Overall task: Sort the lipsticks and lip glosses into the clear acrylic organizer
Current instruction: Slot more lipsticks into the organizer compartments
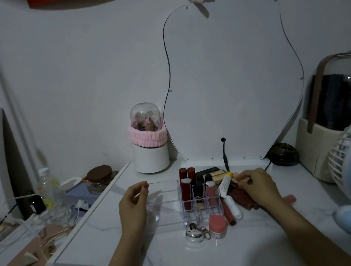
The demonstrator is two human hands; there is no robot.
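Sorting under way: the clear acrylic organizer [165, 203] stands on the white marble-patterned tabletop [110, 249], its small right-hand cells already holding upright tubes, among them a dark red lipstick [185, 188] and a dusty pink lip gloss [211, 190], while the wide left compartments look unfilled. The left hand [133, 205] steadies the organizer at its left end, thumb and curled fingers closed on the wall, and the right hand [257, 185] rests on the unsorted heap of tubes [236, 192] just beside the organizer, fingertips pinching a pale peach tube [237, 174]. The next move probably calls for lifting that tube clear, turning it upright and lowering it into a free cell.
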